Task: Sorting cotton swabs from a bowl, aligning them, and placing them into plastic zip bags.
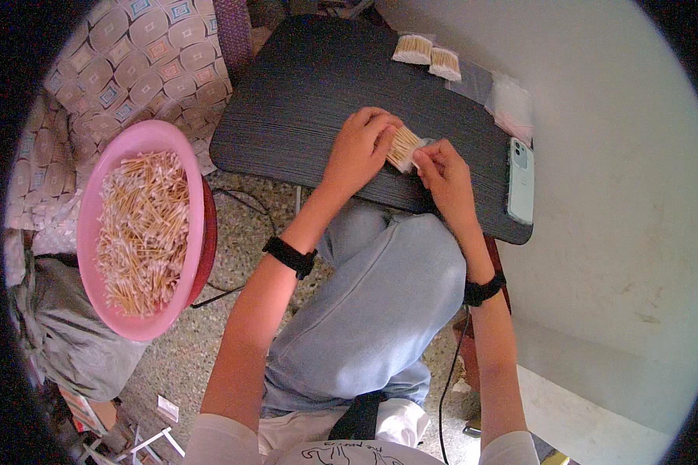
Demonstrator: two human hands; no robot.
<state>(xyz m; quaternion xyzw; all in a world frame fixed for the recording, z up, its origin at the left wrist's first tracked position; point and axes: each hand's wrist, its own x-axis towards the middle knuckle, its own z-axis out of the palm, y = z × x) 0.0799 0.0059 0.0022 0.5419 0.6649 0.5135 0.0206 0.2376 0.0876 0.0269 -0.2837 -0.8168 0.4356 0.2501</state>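
Note:
Between my hands, over the near part of the dark table, is a small clear bag of cotton swabs (pixel 402 149), their wooden sticks showing side by side. My left hand (pixel 362 147) curls round the bag's left side and grips it. At the bag's other end my right hand (pixel 444 170) pinches the clear plastic between thumb and fingers. Two filled bags of cotton swabs (pixel 413 49) lie together at the table's far edge. A pink basin (pixel 88 232) to my left is heaped with loose cotton swabs (pixel 143 232).
The black table (pixel 287 101) has a pale phone (pixel 521 182) on its right edge and a stack of clear plastic bags (pixel 510 108) behind it. A wall (pixel 613 194) rises close on the right. Dark cables (pixel 248 203) run across the speckled floor. Patterned fabric (pixel 147 54) covers the far left.

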